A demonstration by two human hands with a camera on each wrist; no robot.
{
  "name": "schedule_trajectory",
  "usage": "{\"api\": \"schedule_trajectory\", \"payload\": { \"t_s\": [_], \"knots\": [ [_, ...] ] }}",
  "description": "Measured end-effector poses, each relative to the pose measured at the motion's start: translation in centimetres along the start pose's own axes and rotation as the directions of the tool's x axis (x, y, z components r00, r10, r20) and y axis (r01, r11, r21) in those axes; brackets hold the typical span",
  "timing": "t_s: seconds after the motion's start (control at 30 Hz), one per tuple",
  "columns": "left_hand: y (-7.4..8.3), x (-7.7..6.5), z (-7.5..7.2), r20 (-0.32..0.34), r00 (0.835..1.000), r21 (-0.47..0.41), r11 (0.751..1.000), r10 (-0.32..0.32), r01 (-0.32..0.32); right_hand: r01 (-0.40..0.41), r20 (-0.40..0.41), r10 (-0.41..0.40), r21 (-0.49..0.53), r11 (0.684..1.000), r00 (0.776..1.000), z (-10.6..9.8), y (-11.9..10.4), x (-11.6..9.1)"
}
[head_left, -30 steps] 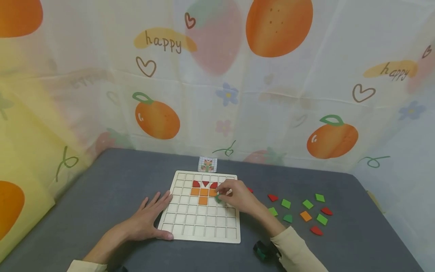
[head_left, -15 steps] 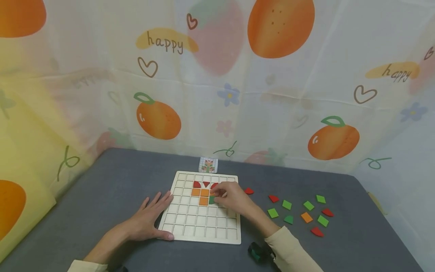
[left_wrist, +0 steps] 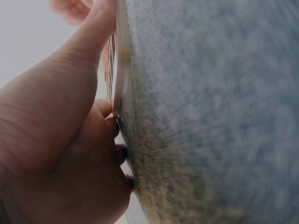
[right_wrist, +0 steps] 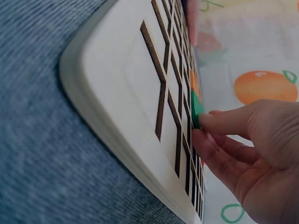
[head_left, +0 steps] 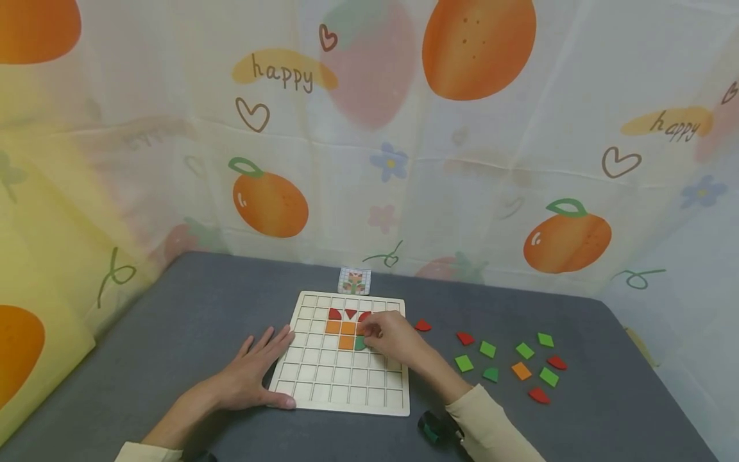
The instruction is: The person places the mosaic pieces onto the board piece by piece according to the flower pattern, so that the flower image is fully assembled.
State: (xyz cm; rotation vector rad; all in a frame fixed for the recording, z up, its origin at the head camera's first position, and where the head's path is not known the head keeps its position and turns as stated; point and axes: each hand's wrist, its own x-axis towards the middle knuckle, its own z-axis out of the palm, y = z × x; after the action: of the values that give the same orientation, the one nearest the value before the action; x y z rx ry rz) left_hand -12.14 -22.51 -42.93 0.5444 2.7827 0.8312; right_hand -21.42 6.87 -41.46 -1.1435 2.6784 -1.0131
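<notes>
A pale cloth printed with oranges, hearts and the word "happy" fills the upper part of the head view; below it a dark grey table spreads across the lower part; the white gridded board lies flat on it, just below the centre of the frame.

The left hand, lower left of centre, is spread wide, touching the board's left side with fingertips and thumb; the right hand, over the board's upper right, has a narrow grip, thumb and finger pinching the edge of a dark green piece; that piece is at a cell of the board, just right of the lowest orange square.

A black device shows at the bottom, beside the right sleeve; a small patterned card lies above the board's top edge; on the board, a row of orange squares runs under red pieces, its right end partly hidden by fingers; at the right of the frame, loose pieces lie scattered, light green, red, orange and dark green, apart from one another.
</notes>
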Motion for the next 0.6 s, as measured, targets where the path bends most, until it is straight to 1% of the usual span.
{"api": "schedule_trajectory", "payload": {
  "t_s": [0.1, 0.23, 0.4, 0.6],
  "knots": [
    [0.03, 0.02, -0.02, 0.001, 1.0, 0.0, 1.0, -0.004, 0.004, 0.011, -0.003, -0.011, -0.033, 0.999, 1.0, 0.23, -0.09, 0.08],
    [0.1, 0.15, -0.03, 0.005, 1.0, 0.002, 1.0, -0.009, 0.009, 0.007, -0.005, -0.007, -0.046, 0.999, 1.0, 0.36, -0.07, -0.02],
    [0.06, 0.17, -0.02, 0.003, 1.0, 0.007, 1.0, -0.003, 0.003, 0.004, -0.009, -0.004, -0.043, 0.999, 1.0, 0.45, 0.01, -0.01],
    [0.02, -0.07, 0.01, -0.003, 1.0, -0.004, 1.0, 0.009, -0.009, 0.017, 0.013, -0.016, -0.027, 0.999, 1.0, 0.29, 0.15, -0.01]
  ]
}}
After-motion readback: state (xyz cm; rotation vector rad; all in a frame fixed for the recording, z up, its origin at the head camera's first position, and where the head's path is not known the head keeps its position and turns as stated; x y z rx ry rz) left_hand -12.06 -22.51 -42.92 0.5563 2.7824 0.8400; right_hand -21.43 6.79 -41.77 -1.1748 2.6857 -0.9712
